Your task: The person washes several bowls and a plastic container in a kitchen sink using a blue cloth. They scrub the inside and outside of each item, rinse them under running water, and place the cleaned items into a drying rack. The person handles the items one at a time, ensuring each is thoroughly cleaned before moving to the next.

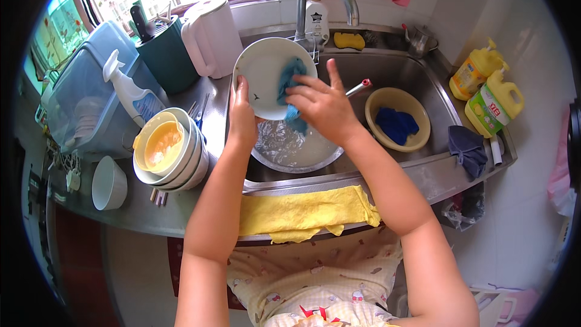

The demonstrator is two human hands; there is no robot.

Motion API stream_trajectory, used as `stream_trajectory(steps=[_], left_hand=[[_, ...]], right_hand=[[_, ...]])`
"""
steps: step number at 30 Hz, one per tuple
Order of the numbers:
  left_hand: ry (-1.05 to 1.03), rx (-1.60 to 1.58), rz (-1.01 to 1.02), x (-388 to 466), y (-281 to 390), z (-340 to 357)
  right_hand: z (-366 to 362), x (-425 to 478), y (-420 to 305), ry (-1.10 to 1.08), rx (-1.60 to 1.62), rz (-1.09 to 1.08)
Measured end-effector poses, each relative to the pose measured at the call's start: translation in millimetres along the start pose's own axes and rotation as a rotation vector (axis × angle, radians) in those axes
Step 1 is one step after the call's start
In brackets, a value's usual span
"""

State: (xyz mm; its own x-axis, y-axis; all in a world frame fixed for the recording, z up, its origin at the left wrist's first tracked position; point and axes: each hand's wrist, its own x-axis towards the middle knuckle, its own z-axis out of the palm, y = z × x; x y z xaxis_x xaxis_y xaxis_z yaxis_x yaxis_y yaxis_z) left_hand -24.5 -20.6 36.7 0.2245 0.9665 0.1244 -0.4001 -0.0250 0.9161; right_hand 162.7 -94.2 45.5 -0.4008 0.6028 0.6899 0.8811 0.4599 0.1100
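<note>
My left hand (243, 116) grips the left rim of a white plate (259, 70), thumb along its edge, and holds it tilted above the sink. Against the plate's right side my right hand (324, 104) presses a teal cloth (290, 84), part of which hangs below the rim. A small dark mark shows on the plate's face. Under the plate, a metal basin (295, 168) of water stands in the stainless steel sink (386, 63). A red-tipped handle (363, 85) sticks out behind my right hand; its other end is hidden.
Stacked bowls (190, 172) and a lone white bowl (109, 184) stand left of the sink. A beige basin (424, 131) with a blue cloth (395, 125) sits in the sink. The faucet (302, 9) arches above. A yellow cloth (304, 211) covers the front edge. Detergent bottles (492, 100) stand right.
</note>
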Motion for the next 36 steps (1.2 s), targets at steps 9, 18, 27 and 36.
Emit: stream_trajectory(steps=[9, 18, 27, 36], left_hand=[[0.054, -0.091, 0.138, -21, -30, 29], [-0.092, 0.088, 0.176, -12, -5, 17], [-0.144, 0.336, 0.162, 4, -14, -7], [-0.056, 0.280, 0.211, 5, -32, 1]], right_hand=[[20, -4, -20, 0.090, 0.477, 0.106], [17, -10, 17, 0.013, 0.046, 0.043], [16, -15, 34, -0.116, -0.124, -0.070], [37, -15, 15, -0.101, 0.405, 0.013]])
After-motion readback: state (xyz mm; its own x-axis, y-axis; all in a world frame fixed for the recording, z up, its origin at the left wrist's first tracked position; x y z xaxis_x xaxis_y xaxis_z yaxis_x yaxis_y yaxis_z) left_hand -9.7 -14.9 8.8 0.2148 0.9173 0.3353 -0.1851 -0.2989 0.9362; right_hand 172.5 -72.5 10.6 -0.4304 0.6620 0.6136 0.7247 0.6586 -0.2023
